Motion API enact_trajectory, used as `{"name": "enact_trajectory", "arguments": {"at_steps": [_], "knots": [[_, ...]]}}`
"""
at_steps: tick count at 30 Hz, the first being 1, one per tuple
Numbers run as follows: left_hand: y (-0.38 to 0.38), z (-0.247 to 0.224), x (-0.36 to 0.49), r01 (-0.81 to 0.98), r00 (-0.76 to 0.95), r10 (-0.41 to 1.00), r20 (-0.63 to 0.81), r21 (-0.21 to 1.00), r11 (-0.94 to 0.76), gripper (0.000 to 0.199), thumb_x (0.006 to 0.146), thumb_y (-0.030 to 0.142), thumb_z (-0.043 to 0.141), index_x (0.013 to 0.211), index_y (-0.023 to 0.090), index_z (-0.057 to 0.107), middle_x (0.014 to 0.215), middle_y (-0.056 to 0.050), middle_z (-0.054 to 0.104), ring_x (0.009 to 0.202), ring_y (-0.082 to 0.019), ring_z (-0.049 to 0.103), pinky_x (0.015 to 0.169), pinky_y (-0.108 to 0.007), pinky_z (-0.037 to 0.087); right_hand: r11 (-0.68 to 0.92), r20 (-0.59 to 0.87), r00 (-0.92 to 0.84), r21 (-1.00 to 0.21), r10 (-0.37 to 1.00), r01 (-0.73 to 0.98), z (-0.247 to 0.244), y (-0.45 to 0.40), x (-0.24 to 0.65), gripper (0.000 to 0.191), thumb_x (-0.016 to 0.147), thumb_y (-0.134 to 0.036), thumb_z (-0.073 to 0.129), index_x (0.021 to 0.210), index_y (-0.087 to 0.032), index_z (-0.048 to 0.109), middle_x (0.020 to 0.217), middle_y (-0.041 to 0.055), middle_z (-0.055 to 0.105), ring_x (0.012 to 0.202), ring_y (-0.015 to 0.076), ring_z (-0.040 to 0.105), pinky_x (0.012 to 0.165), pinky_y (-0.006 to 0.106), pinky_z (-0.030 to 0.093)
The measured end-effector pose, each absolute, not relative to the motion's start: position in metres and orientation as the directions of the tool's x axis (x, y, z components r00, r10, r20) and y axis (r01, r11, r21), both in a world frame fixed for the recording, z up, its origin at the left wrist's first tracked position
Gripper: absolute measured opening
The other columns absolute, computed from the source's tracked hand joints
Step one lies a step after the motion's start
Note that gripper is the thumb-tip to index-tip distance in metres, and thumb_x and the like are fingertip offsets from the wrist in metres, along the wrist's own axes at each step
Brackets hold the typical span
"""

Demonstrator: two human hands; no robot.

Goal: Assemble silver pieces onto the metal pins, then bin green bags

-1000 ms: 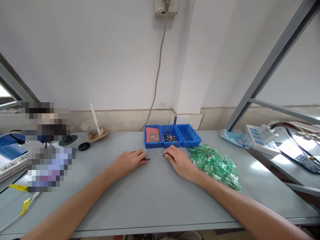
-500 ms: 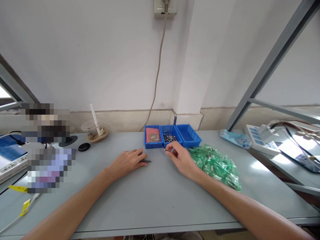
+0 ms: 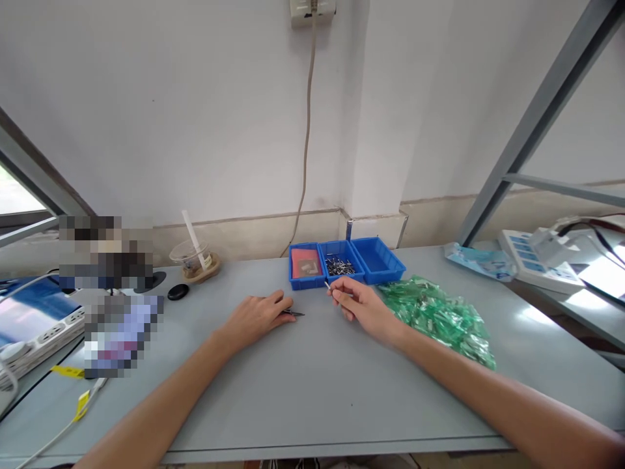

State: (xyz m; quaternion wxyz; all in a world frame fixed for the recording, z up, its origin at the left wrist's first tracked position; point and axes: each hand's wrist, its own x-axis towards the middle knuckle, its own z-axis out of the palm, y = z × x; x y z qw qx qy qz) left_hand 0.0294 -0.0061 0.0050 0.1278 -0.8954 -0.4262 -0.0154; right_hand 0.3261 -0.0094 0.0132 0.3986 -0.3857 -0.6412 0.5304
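My left hand point(image 3: 263, 317) rests on the grey table, its fingers closed on a thin dark pointed tool point(image 3: 295, 313) whose tip sticks out to the right. To its right, my right hand point(image 3: 359, 303) pinches a small metal pin point(image 3: 327, 285) just in front of the blue bins. The middle bin point(image 3: 360, 263) holds many small metal pieces point(image 3: 339, 266). In the left bin point(image 3: 306, 283) lie a pink sheet point(image 3: 303, 255) and a small clear bag. Nothing shows inside the right bin point(image 3: 377, 259).
Green plastic bags point(image 3: 442, 316) lie beside my right forearm. Farther right are a blue packet point(image 3: 481, 260) and a white power strip point(image 3: 537, 264). On the left stand a clear cup point(image 3: 190, 253), a black round object point(image 3: 178, 292), another power strip point(image 3: 49, 335) and cables.
The view has shifted slightly. The pin between my right fingers now shows more clearly, pointing up and left. My left hand still grips the dark tool.
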Motion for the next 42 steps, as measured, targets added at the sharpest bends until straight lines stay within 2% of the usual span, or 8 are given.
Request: {"name": "enact_trajectory", "arguments": {"at_steps": [3, 7, 14, 21, 27, 33, 37, 42], "knots": [[-0.006, 0.001, 0.031, 0.761, 0.642, 0.754, 0.138, -0.227, -0.607, 0.037, 0.110, 0.056, 0.038, 0.113, 0.025, 0.058, 0.103, -0.001, 0.067, 0.062, -0.015, 0.065, 0.051, -0.028, 0.025, 0.030, 0.049, -0.392, -0.998, 0.919, -0.054, 0.014, -0.009, 0.327, 0.033, 0.098, -0.054, 0.065, 0.104, -0.022, 0.066, 0.088, -0.0013, 0.056, 0.058, 0.0082, 0.040, 0.057, 0.027, 0.032], [-0.006, 0.000, 0.035, 0.744, 0.665, 0.731, 0.153, -0.218, -0.632, 0.036, 0.111, 0.054, 0.038, 0.114, 0.025, 0.058, 0.103, -0.002, 0.067, 0.066, -0.015, 0.067, 0.050, -0.028, 0.023, -0.019, 0.024, -0.372, -0.993, 0.928, -0.113, 0.017, -0.009, 0.329, 0.035, 0.095, -0.055, 0.069, 0.103, -0.021, 0.068, 0.086, -0.0008, 0.056, 0.059, 0.0076, 0.039, 0.058, 0.027, 0.032], [-0.009, 0.003, 0.037, 0.722, 0.692, 0.698, 0.186, -0.158, -0.674, 0.037, 0.113, 0.051, 0.035, 0.110, 0.023, 0.058, 0.102, -0.002, 0.065, 0.077, -0.016, 0.067, 0.053, -0.028, 0.028, 0.084, 0.074, -0.343, -0.996, 0.936, 0.014, 0.019, -0.013, 0.326, 0.033, 0.097, -0.055, 0.065, 0.096, -0.023, 0.063, 0.087, -0.0009, 0.058, 0.061, 0.0098, 0.041, 0.059, 0.028, 0.034], [-0.007, 0.002, 0.033, 0.724, 0.682, 0.698, 0.219, -0.068, -0.687, 0.040, 0.114, 0.051, 0.032, 0.107, 0.022, 0.060, 0.098, -0.002, 0.063, 0.077, -0.015, 0.064, 0.056, -0.026, 0.033, 0.190, 0.129, -0.313, -0.967, 0.941, 0.171, 0.012, -0.008, 0.326, 0.034, 0.091, -0.052, 0.073, 0.089, -0.023, 0.055, 0.076, -0.0047, 0.046, 0.064, 0.0123, 0.038, 0.056, 0.027, 0.029], [-0.009, 0.004, 0.032, 0.724, 0.675, 0.703, 0.223, -0.018, -0.690, 0.040, 0.114, 0.049, 0.031, 0.106, 0.022, 0.059, 0.097, -0.002, 0.062, 0.078, -0.016, 0.064, 0.058, -0.027, 0.037, 0.209, 0.136, -0.344, -0.960, 0.929, 0.185, 0.012, -0.007, 0.325, 0.038, 0.090, -0.055, 0.074, 0.086, -0.023, 0.054, 0.072, -0.0047, 0.045, 0.063, 0.0130, 0.035, 0.056, 0.028, 0.027], [-0.011, 0.005, 0.032, 0.720, 0.674, 0.702, 0.229, 0.009, -0.694, 0.033, 0.113, 0.046, 0.035, 0.109, 0.024, 0.059, 0.097, -0.002, 0.062, 0.079, -0.016, 0.064, 0.060, -0.027, 0.039, 0.196, 0.121, -0.364, -0.965, 0.923, 0.177, 0.019, -0.011, 0.324, 0.040, 0.096, -0.062, 0.063, 0.092, -0.023, 0.062, 0.078, -0.0010, 0.054, 0.064, 0.0139, 0.042, 0.059, 0.028, 0.033], [-0.013, 0.007, 0.033, 0.723, 0.680, 0.702, 0.212, -0.034, -0.690, 0.028, 0.113, 0.041, 0.037, 0.109, 0.024, 0.058, 0.098, -0.002, 0.062, 0.082, -0.017, 0.065, 0.060, -0.027, 0.038, 0.114, 0.068, -0.376, -0.988, 0.924, 0.102, 0.024, -0.014, 0.324, 0.043, 0.097, -0.063, 0.060, 0.091, -0.020, 0.063, 0.074, -0.0018, 0.052, 0.060, 0.0117, 0.041, 0.058, 0.027, 0.032], [-0.014, 0.008, 0.036, 0.731, 0.671, 0.712, 0.208, -0.028, -0.681, 0.023, 0.112, 0.039, 0.040, 0.106, 0.024, 0.055, 0.099, -0.001, 0.064, 0.083, -0.018, 0.066, 0.060, -0.028, 0.037, 0.024, 0.039, -0.338, -0.999, 0.940, -0.049, 0.020, -0.011, 0.327, 0.036, 0.096, -0.057, 0.065, 0.101, -0.021, 0.064, 0.084, -0.0016, 0.055, 0.059, 0.0090, 0.041, 0.057, 0.026, 0.032]]}}
